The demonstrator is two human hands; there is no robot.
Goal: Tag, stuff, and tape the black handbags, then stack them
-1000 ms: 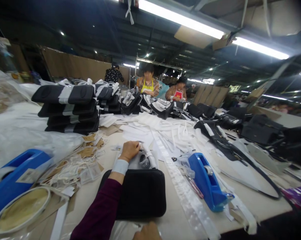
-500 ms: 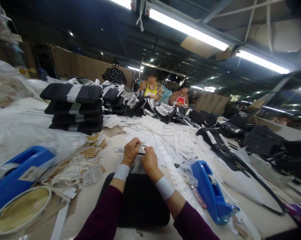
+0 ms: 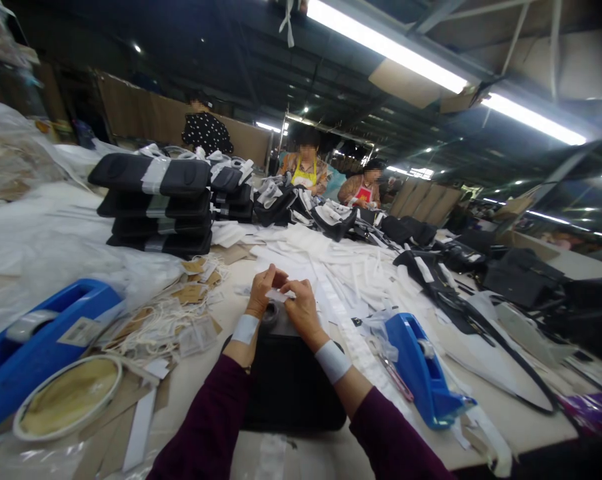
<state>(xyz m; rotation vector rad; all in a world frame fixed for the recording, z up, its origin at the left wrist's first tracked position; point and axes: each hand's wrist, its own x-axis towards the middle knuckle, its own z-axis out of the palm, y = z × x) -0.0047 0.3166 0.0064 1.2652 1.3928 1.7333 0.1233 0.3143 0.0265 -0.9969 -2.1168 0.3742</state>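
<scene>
My left hand (image 3: 262, 290) and my right hand (image 3: 301, 308) meet over the far end of a flat black case (image 3: 291, 390) that lies on the table in front of me. Both hands are closed in a pinch on a small white strip (image 3: 279, 294) held between them. A small dark round part (image 3: 270, 312) sits just under my left hand. White bands wrap both my wrists, and my sleeves are dark red.
A blue tape dispenser (image 3: 421, 373) stands right of the case, a larger blue one (image 3: 35, 343) at far left beside a tape roll (image 3: 68, 397). Paper tags (image 3: 181, 313) lie left. Stacked black cases (image 3: 155, 207) sit behind. White strips (image 3: 341, 267) cover the table. Several people work at the far end.
My right hand came up from the bottom edge to join my left hand. Both now pinch the white strip, slightly higher than half a second ago. The view shifted a little.
</scene>
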